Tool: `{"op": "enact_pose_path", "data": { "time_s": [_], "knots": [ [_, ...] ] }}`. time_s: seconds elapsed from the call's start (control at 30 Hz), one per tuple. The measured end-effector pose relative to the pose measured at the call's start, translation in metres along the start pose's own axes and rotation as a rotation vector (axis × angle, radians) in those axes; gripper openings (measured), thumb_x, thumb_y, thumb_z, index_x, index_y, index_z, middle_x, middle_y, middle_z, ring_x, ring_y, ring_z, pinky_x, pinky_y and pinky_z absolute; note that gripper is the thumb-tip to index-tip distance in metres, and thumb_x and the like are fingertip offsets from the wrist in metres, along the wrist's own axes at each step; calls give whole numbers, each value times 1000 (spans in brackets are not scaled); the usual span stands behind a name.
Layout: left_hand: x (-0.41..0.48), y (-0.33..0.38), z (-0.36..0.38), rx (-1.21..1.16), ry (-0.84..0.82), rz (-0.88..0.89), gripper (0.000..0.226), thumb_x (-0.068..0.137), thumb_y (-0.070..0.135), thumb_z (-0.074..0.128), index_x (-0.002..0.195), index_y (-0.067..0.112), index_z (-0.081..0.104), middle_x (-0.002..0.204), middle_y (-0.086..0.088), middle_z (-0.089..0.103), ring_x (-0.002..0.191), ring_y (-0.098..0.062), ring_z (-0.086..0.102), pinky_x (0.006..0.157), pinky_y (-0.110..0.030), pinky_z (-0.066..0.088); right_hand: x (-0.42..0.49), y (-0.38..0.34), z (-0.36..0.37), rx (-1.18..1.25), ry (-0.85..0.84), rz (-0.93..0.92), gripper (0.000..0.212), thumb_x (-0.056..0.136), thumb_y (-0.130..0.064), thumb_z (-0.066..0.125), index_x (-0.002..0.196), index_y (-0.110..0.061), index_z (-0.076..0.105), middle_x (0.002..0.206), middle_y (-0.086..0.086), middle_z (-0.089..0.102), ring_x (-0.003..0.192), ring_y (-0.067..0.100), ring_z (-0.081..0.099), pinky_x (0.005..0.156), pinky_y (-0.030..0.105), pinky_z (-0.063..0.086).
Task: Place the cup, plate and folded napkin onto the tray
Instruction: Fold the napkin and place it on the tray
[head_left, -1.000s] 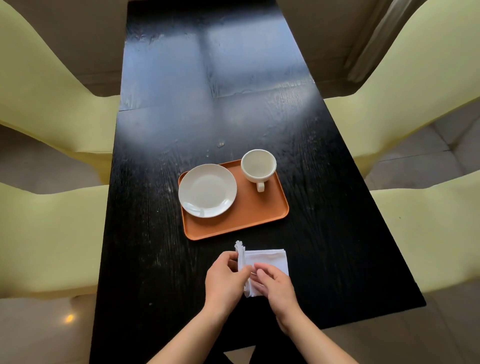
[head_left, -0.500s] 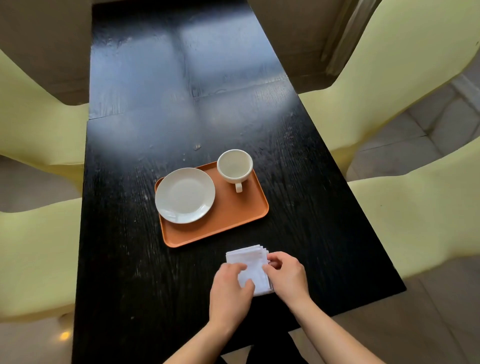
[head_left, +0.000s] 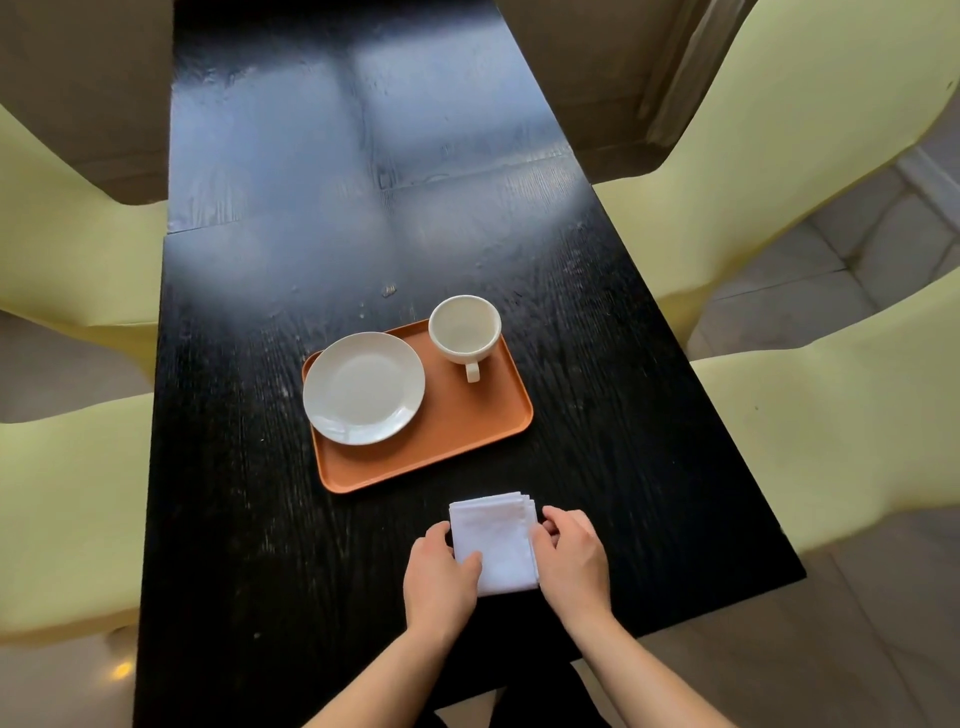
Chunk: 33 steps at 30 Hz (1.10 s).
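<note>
An orange tray (head_left: 470, 421) lies on the black table. A white plate (head_left: 363, 387) rests on its left half and a white cup (head_left: 464, 329) stands at its far right corner, handle pointing toward me. A folded white napkin (head_left: 496, 538) lies flat on the table just in front of the tray. My left hand (head_left: 439, 579) holds the napkin's left edge, thumb on top. My right hand (head_left: 571, 558) grips its right edge with curled fingers.
Pale yellow chairs (head_left: 810, 124) stand along both long sides of the black table (head_left: 311, 218). The table's near edge runs just below my wrists. A small crumb (head_left: 388, 290) lies beyond the tray.
The napkin went from being pinched upright at a fold to lying flat in a folded square. My hands have spread apart to its left and right edges.
</note>
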<state>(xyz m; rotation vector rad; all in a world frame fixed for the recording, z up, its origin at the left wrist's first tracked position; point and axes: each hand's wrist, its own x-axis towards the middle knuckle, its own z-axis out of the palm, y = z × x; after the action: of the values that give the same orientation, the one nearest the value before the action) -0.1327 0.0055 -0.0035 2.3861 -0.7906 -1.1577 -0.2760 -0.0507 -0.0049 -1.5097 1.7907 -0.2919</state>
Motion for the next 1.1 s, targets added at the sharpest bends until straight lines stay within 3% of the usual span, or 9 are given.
{"op": "enact_pose_path", "data": {
  "time_s": [0.07,0.3,0.43,0.53,0.67,0.73,0.83,0.97,1.1],
  "knots": [
    [-2,1,1,17,-5,33,55,82,25,69,135,18,53,110,-2,60,94,-17,61,82,-34,53,1,-1,3,-106,-66,-25,23,99,-27,50,101,-12,67,99,0,57,91,18,57,80,39,54],
    [-13,-2,8,107,35,133,58,87,41,66,137,25,41,115,2,49,99,-15,56,75,-29,47,0,3,10,-230,-129,-98,23,98,-32,52,112,-18,64,101,-5,47,96,13,48,74,26,47],
    [-7,-1,7,-55,57,91,30,98,41,51,123,25,55,96,4,61,85,-10,59,75,-34,50,2,5,9,-105,-73,-77,25,94,-29,65,116,-18,67,101,-2,57,92,14,57,72,27,48],
    [0,1,6,-128,84,-13,21,95,33,57,112,20,58,82,5,63,75,-8,61,63,-28,47,5,4,9,-22,-36,-14,19,88,-21,72,107,-20,68,96,-4,63,86,16,63,75,33,55],
    [8,3,7,-127,46,-113,29,86,25,67,111,17,56,83,2,64,75,-11,61,60,-27,44,12,4,9,-19,-26,15,14,86,-19,73,98,-22,67,87,-6,65,82,17,63,69,27,49],
    [9,2,6,-88,48,-94,42,83,25,70,120,16,51,94,-1,65,82,-16,63,66,-30,45,13,5,10,-37,-35,3,25,88,-21,70,113,-23,64,89,-7,62,83,16,62,72,30,52],
    [4,-5,3,126,132,211,61,79,19,76,132,12,47,120,-6,52,104,-23,56,81,-32,49,11,9,10,-117,-80,-97,60,94,-23,65,149,-26,41,104,-7,55,88,13,59,75,28,52],
    [-2,-19,-3,608,136,845,60,66,26,87,118,8,62,129,-21,60,121,-38,59,96,-47,55,11,16,6,-203,-126,-252,68,96,-23,61,153,-43,28,108,-11,46,84,8,58,70,23,51],
    [-3,-38,1,863,-68,947,63,87,59,58,140,26,53,152,-23,43,144,-38,37,114,-55,30,14,19,5,-294,-154,-343,60,97,-22,59,150,-43,38,108,-7,48,79,11,56,65,28,53]
  ]
}}
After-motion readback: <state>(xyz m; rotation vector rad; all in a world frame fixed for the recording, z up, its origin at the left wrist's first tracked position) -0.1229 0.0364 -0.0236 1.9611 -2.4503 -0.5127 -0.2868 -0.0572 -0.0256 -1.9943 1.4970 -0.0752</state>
